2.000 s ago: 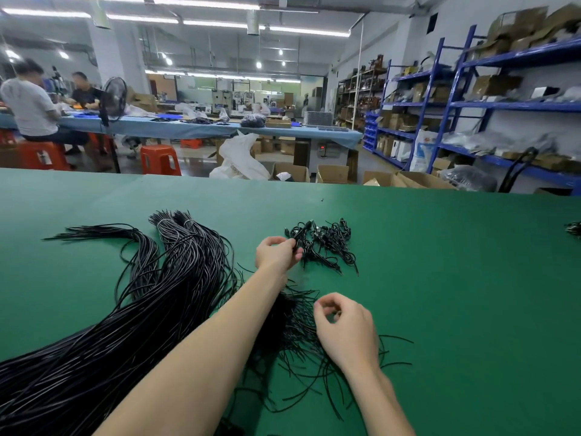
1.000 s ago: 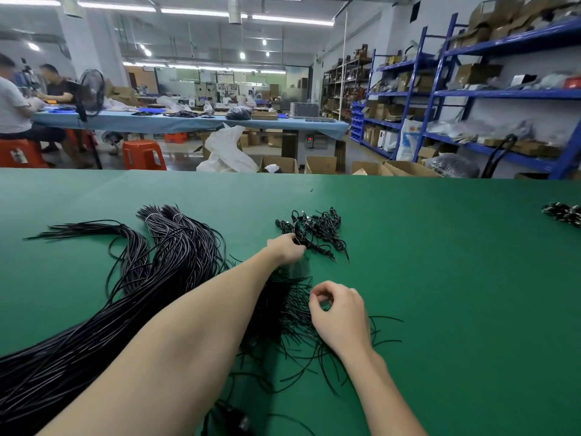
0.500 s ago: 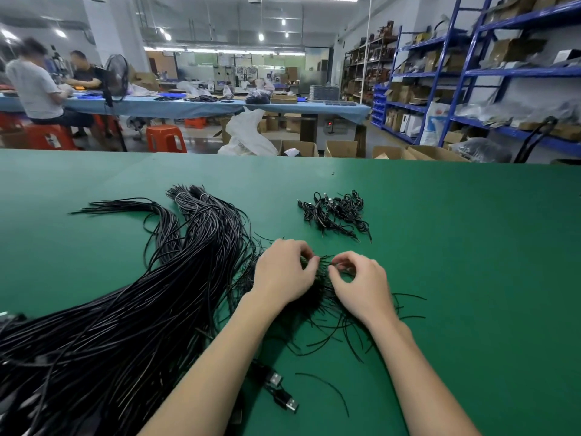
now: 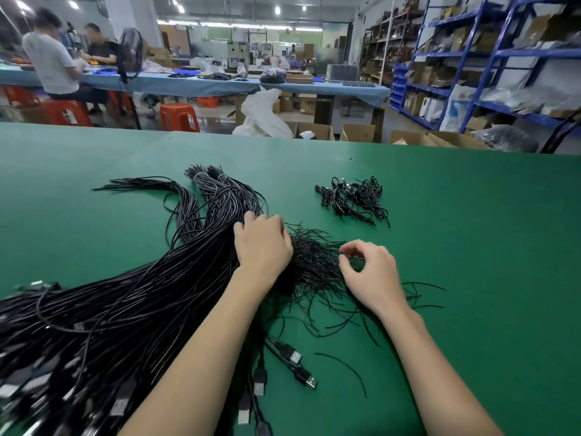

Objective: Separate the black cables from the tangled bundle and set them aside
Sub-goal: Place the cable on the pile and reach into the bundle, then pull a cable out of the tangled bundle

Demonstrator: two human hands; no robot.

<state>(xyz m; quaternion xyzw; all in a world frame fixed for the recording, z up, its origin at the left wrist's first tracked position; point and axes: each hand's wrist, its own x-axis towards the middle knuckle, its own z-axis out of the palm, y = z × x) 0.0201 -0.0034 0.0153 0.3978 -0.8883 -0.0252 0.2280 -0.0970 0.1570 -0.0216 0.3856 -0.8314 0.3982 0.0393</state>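
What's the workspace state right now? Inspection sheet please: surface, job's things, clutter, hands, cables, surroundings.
Surface: green table, flat, wide.
Job's things: tangled bundle of thin black wires between the hands; small set-aside pile beyond it, apart.
Clutter: nothing seen on the table apart from cables.
Hands: left hand rests on the bundle's left side, fingers hidden from view; right hand pinches thin wires at its right edge.
Cables: thick sheaf of long cables at left, touching the bundle; USB plugs near the front edge.
Surroundings: blue shelving at right, cardboard boxes behind the table, orange stool, two seated people at a far table.
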